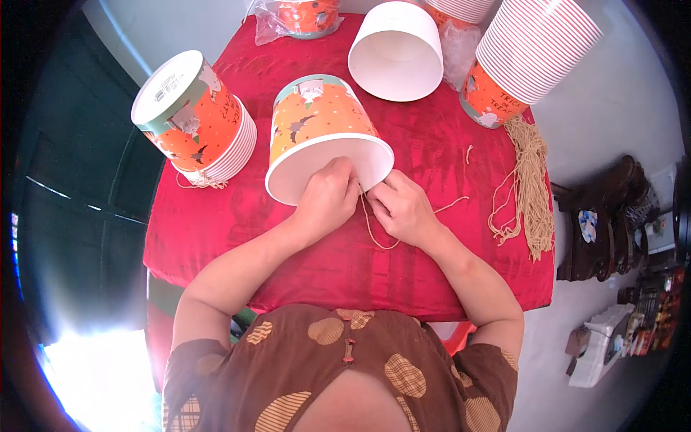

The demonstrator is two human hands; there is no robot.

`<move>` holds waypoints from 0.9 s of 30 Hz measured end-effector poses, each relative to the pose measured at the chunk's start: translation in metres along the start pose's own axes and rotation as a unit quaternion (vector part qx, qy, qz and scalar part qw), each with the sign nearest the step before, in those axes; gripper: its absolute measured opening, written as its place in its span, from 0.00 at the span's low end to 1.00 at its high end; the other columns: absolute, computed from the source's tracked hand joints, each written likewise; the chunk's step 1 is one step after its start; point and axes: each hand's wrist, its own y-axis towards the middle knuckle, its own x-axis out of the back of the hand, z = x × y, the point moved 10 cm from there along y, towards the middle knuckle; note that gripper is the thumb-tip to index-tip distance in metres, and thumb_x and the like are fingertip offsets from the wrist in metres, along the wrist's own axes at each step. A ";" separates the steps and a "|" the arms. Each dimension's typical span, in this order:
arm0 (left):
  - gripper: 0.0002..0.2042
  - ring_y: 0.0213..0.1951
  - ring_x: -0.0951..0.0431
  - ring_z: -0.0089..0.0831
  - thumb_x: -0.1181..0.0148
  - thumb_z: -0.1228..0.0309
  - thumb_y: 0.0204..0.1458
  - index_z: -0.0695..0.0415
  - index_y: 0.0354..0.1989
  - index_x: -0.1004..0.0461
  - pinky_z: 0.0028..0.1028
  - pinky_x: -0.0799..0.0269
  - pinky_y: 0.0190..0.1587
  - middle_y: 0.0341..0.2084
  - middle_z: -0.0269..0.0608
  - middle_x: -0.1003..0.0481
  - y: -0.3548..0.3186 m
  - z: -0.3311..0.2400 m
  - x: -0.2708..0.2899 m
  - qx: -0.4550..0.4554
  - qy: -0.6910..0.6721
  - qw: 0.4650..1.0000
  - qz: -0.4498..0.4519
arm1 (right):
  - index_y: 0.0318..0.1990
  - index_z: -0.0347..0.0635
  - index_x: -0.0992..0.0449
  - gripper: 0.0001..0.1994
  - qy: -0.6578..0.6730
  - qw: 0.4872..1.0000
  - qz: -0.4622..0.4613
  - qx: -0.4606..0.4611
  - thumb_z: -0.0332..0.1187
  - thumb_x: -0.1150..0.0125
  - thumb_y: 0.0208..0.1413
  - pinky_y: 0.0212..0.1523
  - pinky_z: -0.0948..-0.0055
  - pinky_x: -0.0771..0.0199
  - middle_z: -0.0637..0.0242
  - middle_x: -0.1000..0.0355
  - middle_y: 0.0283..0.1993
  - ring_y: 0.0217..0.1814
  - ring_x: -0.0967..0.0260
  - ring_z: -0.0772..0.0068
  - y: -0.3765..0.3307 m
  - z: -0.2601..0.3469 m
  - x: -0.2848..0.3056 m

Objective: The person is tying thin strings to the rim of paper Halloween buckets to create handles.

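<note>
Head cam: orange Halloween-print paper bucket [324, 119] is mid-table on the red cloth [201, 223], tipped w/ its white-rimmed mouth toward the wearer & its green-banded base pointing away. L hand [327, 191] is at the mouth, fingers curled in against the opening; tips hidden, so can't tell what, if anything, they pinch. R hand [403, 205] is just beside it at the lower R rim, fingers bent, thumb & index close to the rim; can't tell whether they grip rim or cord. Thin tan twine [371, 227] hangs in a loop btwn the hands, onto the cloth; another length shows R of the R hand.

Far L: upside-down nested bucket stack [194, 122], same print, w/ a bit of twine along its lowest rim. Behind, ctr-R: white-lined bucket [396, 50] on its side, mouth facing the wearer. R: tall upright nested stack [533, 50]; tan twine hank [533, 194] lies by its base along the table's R edge. Short twine scrap [469, 154] nearby. Top L of ctr: bucket [309, 16] partly in clear plastic [270, 21].
</note>
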 end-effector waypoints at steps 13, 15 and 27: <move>0.04 0.31 0.24 0.54 0.45 0.79 0.47 0.65 0.30 0.32 0.44 0.28 0.34 0.25 0.55 0.27 0.005 0.005 -0.005 0.013 0.039 0.999 -0.001 | 0.25 0.40 0.32 0.05 -0.177 0.981 0.029 0.071 0.28 0.42 0.40 0.26 0.66 0.31 0.59 0.35 0.32 0.31 0.34 0.63 -0.004 0.029 -0.007; 0.03 0.30 0.24 0.53 0.45 0.79 0.46 0.64 0.29 0.32 0.43 0.28 0.34 0.25 0.55 0.26 0.006 0.007 -0.005 0.017 0.033 0.999 0.000 | 0.25 0.39 0.32 0.04 -0.177 0.979 -0.016 0.102 0.28 0.43 0.41 0.28 0.67 0.30 0.57 0.34 0.37 0.33 0.34 0.63 0.000 0.037 0.003; 0.06 0.22 0.30 0.24 0.44 0.73 0.50 0.63 0.26 0.28 0.25 0.34 0.25 0.19 0.38 0.28 0.004 0.031 -0.014 0.188 -0.212 0.953 0.110 | 0.26 0.31 0.29 0.03 -0.085 0.995 0.012 0.053 0.22 0.44 0.43 0.38 0.63 0.27 0.54 0.31 0.43 0.41 0.31 0.56 0.003 0.012 -0.002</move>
